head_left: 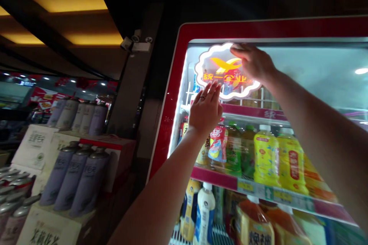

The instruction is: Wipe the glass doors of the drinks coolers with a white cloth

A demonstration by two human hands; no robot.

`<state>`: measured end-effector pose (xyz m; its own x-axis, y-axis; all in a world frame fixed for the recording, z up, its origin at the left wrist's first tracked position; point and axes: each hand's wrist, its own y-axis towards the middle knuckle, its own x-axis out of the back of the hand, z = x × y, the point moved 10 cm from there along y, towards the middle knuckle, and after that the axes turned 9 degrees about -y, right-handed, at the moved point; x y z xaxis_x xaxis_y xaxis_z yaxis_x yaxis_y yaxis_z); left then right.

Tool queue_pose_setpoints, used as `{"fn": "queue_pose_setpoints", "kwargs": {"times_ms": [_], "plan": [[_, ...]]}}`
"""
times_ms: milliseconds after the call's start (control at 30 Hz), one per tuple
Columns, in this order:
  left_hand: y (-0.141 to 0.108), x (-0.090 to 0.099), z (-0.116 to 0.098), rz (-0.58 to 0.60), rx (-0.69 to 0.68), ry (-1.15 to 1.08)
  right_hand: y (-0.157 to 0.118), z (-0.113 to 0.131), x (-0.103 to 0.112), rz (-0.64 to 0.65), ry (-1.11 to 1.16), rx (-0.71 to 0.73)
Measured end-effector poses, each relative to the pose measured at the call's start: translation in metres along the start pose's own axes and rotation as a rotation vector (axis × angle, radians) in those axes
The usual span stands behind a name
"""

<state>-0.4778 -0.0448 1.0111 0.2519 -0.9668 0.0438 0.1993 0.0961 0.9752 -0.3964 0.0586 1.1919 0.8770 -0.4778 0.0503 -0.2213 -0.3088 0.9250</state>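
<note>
A glowing scallop-edged sign (221, 69) with orange lettering is at the upper left of a red-framed drinks cooler. My left hand (207, 104), a ring on one finger, lies against the sign's lower edge with its fingers stretched upward. At the sign's upper right edge is my right hand (253, 61), its fingers reaching left over the rim. Its fingers are partly blurred, and whether they grip the edge cannot be made out. Behind the sign are wire racks and packages inside the cooler.
Yellow bottles (266, 157) and other drinks fill the cooler shelves, edged by a magenta strip (212, 178). To the left, purple cans (86, 183) stand on stacked cartons (47, 226). A dark pillar (129, 72) rises between cans and cooler.
</note>
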Motion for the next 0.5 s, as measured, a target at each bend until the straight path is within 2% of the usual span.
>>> {"fn": "queue_pose_setpoints", "kwargs": {"times_ms": [133, 200, 333, 433, 500], "plan": [[0.001, -0.001, 0.000, 0.019, 0.006, -0.010, 0.006, 0.033, -0.007, -0.029, 0.032, 0.027], [0.001, -0.001, 0.001, 0.047, 0.018, -0.002, 0.002, 0.040, -0.007, -0.021, 0.049, 0.045], [-0.001, 0.004, 0.007, 0.096, 0.007, 0.000, -0.009, 0.033, -0.005, 0.016, 0.069, 0.072], [-0.005, 0.014, 0.017, 0.089, -0.037, 0.004, -0.010, 0.027, -0.006, 0.037, 0.026, 0.009], [-0.006, 0.020, 0.031, 0.093, -0.036, 0.029, -0.005, 0.032, -0.009, 0.032, 0.018, -0.047]]}}
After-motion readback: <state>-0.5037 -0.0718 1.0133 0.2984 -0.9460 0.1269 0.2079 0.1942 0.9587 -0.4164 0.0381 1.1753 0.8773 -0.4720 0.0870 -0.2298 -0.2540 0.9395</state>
